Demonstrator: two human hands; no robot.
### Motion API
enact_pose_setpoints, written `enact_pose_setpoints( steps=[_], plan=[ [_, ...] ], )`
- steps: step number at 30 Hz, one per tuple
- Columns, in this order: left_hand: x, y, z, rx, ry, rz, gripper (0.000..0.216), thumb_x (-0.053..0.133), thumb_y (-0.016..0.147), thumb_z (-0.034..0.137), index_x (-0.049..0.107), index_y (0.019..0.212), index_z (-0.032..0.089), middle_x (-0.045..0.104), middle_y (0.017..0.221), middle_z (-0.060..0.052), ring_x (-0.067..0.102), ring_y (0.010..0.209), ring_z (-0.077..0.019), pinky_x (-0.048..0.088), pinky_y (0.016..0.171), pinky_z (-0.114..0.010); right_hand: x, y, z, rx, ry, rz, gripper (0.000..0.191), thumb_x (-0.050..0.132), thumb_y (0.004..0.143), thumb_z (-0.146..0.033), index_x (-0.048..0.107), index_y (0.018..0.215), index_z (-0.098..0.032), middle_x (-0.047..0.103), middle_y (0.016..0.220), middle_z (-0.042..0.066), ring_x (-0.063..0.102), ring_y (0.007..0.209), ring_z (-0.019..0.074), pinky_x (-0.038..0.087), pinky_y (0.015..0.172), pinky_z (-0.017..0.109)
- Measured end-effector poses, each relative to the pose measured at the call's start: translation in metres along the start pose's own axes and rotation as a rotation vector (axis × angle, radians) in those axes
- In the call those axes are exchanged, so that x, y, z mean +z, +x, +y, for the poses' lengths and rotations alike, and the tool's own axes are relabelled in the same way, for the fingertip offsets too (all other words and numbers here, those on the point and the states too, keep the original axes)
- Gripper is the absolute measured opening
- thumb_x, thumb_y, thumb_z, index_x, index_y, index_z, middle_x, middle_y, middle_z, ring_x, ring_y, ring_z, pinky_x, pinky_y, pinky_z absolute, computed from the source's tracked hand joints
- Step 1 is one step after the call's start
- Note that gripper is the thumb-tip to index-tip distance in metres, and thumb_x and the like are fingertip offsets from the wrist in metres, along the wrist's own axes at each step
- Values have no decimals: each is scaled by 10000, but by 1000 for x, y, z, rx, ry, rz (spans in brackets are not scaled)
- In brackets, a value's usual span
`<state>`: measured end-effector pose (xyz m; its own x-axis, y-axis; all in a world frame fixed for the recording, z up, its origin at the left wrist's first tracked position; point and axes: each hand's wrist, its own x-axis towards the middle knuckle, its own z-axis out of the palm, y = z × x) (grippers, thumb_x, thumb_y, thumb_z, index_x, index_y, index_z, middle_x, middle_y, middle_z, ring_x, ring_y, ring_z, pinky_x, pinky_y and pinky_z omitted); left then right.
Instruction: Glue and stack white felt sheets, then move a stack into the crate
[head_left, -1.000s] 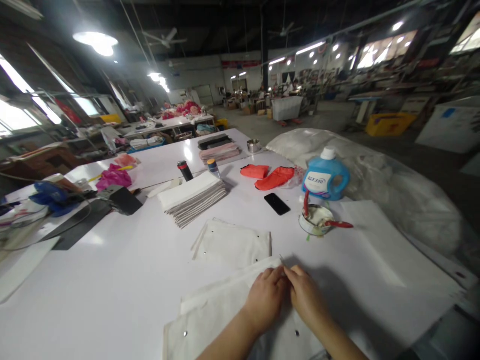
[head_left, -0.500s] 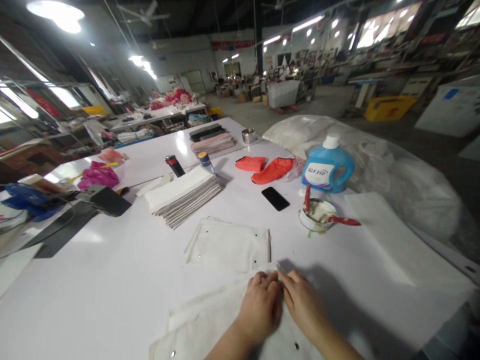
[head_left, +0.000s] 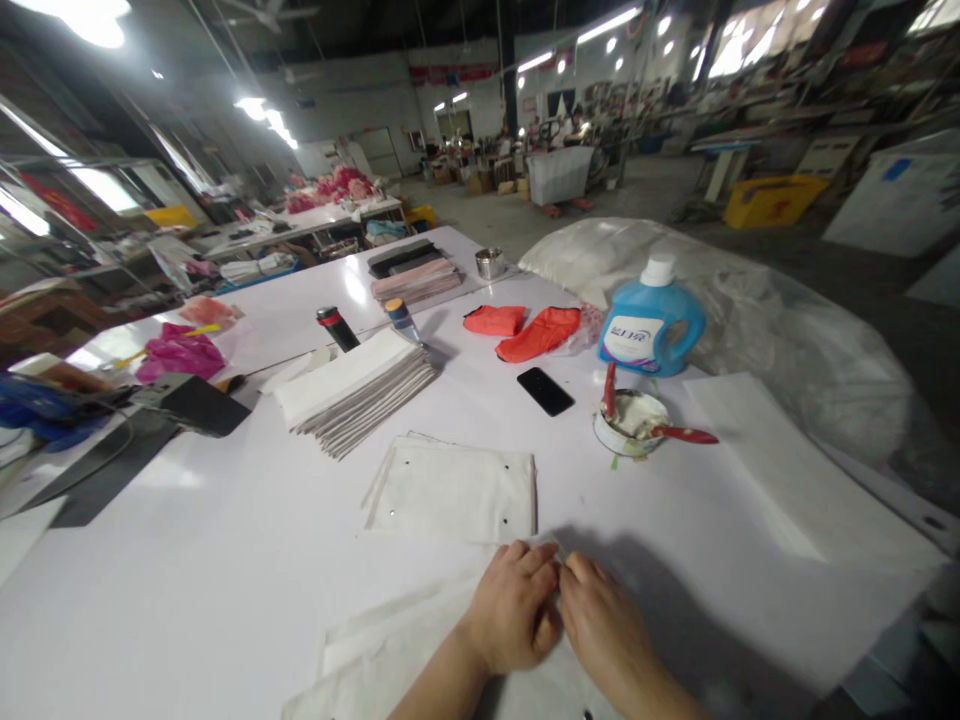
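My left hand [head_left: 512, 610] and my right hand [head_left: 602, 628] rest side by side on a white fabric piece [head_left: 382, 660] at the table's near edge. Their fingertips meet and pinch the far corner of that fabric. Just beyond them lies a flat white fabric piece with snap studs [head_left: 454, 490]. A stack of folded white fabric pieces [head_left: 352, 390] sits further back to the left.
A small bowl of white paste with red-handled brushes [head_left: 630, 422], a black phone [head_left: 545, 390], a blue detergent bottle [head_left: 651, 320], orange cloth [head_left: 536, 330] and a large white sheet [head_left: 795, 480] lie on the white table [head_left: 187, 560]. Dark tools [head_left: 187, 400] at left; a plastic-wrapped bundle [head_left: 757, 320] at right.
My view has tipped downward and the table objects have shifted up and left in view. Both hands slid a little toward me, still pinched together on the fabric corner.
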<state>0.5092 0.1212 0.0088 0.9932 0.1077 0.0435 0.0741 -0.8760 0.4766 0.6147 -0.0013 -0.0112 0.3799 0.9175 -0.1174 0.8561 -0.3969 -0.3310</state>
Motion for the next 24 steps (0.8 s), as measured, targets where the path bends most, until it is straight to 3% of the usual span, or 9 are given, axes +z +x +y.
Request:
enact_pose_setpoints(
  steps=[6, 13, 19, 24],
  plan=[
    [8, -3, 5, -67, 24, 51, 211, 494, 787, 244, 543, 985, 188, 585, 1176, -74, 464, 950, -261, 379, 823, -418, 2, 0, -3, -13, -41, -28, 281, 494, 885, 6, 660, 1059, -139, 581, 1000, 108, 555, 930, 272, 498, 848, 447],
    [12, -5, 4, -102, 15, 61, 162, 489, 809, 253, 539, 949, 189, 608, 1100, -64, 462, 946, -259, 347, 835, -429, 7, -5, -6, 20, -144, 42, 229, 539, 843, 3, 666, 907, -175, 588, 907, 90, 567, 845, 267, 494, 762, 419],
    [15, -7, 2, -137, 36, 80, 158, 458, 817, 265, 537, 925, 181, 613, 989, -77, 453, 914, -265, 337, 809, -450, 17, -30, 4, -43, -180, 226, 290, 450, 833, -8, 643, 930, -201, 582, 858, 66, 561, 774, 235, 437, 709, 345],
    [16, -8, 0, -132, 37, 103, 259, 464, 797, 257, 548, 1026, 169, 608, 948, -91, 448, 931, -277, 345, 823, -464, 24, -60, 15, -62, -148, 221, 336, 477, 796, 10, 645, 986, -209, 582, 861, 55, 562, 778, 220, 416, 703, 317]
  ],
)
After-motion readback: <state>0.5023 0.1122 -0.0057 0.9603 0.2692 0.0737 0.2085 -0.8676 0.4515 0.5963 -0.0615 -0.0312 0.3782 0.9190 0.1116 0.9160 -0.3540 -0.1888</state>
